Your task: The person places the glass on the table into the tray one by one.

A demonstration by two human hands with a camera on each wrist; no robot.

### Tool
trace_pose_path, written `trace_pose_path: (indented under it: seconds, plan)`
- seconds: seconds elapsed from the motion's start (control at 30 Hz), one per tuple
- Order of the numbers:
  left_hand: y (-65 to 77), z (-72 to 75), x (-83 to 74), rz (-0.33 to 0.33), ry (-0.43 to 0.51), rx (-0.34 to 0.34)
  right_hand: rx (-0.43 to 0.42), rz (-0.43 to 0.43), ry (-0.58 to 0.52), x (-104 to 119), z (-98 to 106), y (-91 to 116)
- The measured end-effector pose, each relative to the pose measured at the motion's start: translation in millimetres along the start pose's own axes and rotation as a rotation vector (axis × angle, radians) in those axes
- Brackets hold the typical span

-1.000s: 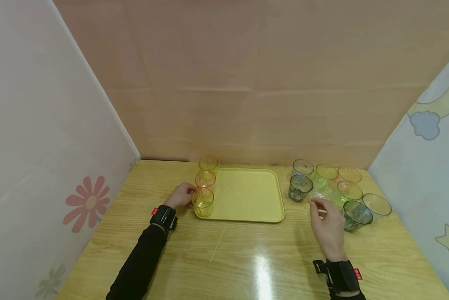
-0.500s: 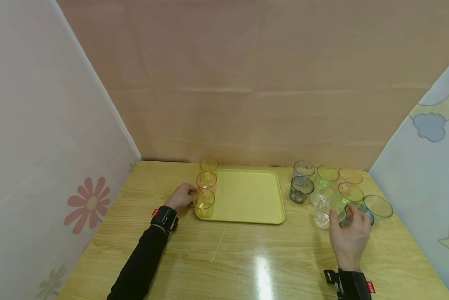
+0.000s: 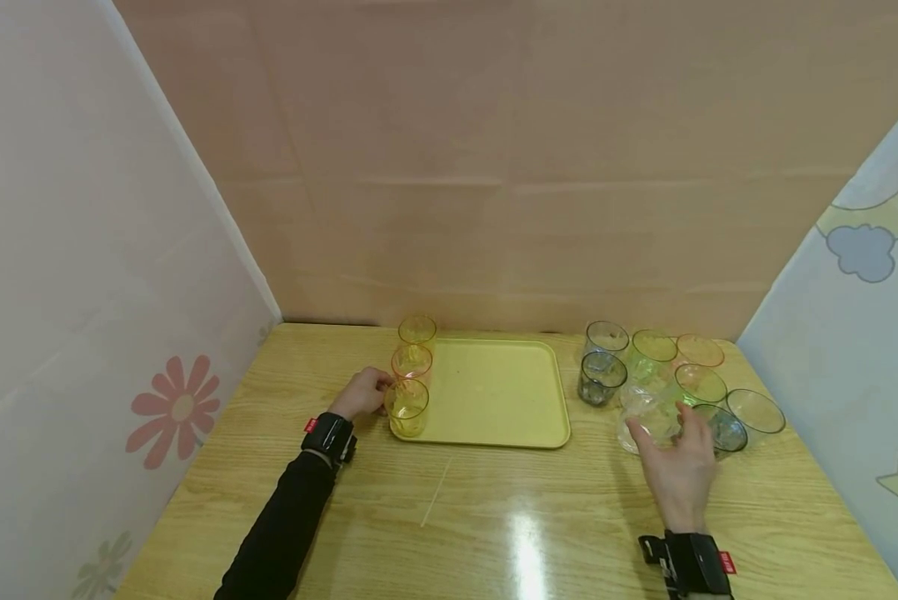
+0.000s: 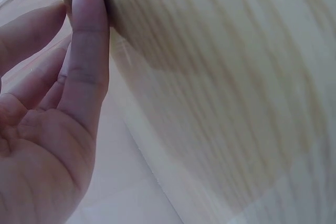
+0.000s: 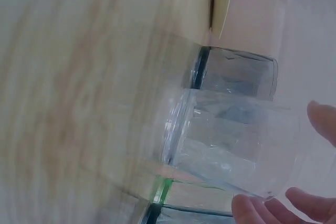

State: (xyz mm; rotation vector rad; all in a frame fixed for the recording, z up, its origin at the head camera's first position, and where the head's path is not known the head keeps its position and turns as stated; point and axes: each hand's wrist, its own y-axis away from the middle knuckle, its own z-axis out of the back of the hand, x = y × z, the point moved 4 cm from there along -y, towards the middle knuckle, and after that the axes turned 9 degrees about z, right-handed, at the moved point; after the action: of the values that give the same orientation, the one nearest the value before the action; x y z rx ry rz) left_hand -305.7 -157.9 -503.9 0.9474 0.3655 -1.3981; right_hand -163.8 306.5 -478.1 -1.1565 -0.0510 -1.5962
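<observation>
My left hand (image 3: 364, 392) is at the left rim of a yellow tray (image 3: 494, 400), thumb and fingers pinching its edge. Beside those fingers, a yellow glass (image 3: 407, 408) stands at the tray's front left corner, with an orange-pink glass (image 3: 411, 362) and another yellow glass (image 3: 417, 329) in line behind it. On the right, thumb and fingers of my right hand (image 3: 677, 479) are spread around a clear glass. In the right wrist view this clear glass (image 5: 231, 142) stands upright, with the thumb apart from it and fingertips (image 5: 244, 208) close by its rim.
Around the right hand stand several glasses: a dark grey glass (image 3: 602, 379), a bluish clear glass (image 3: 606, 336), green glasses (image 3: 700, 385), an orange glass (image 3: 700, 350), a dark blue-grey glass (image 3: 725, 429) and a yellowish-rimmed glass (image 3: 756, 412). Walls enclose the wooden table (image 3: 479, 517).
My right hand moved right and toward the front over the dark blue-grey glass, then back left, its thumb and fingers spreading around the clear glass. The left hand has stayed at the tray.
</observation>
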Motion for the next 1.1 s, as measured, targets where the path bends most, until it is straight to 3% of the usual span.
trace_pose_path:
  seconds: [0.33,0.53,0.7,1.1]
  plan:
    - [-0.6,-0.6,1.3,-0.002,0.01,0.005,0.229,-0.2,0.0,-4.8,-6.1,-6.1]
    - [1.1,-0.7,1.0,-0.008,0.019,-0.006,0.323,-0.247,-0.006,-11.4,-11.0,-6.1]
    - [0.8,-1.1,1.3,-0.01,0.008,-0.01,0.31,-0.237,-0.022,-11.6,-11.3,-7.1]
    - [2.7,0.0,-3.5,0.016,0.025,-0.004,0.181,-0.17,-0.08,-4.8,-12.0,-9.3]
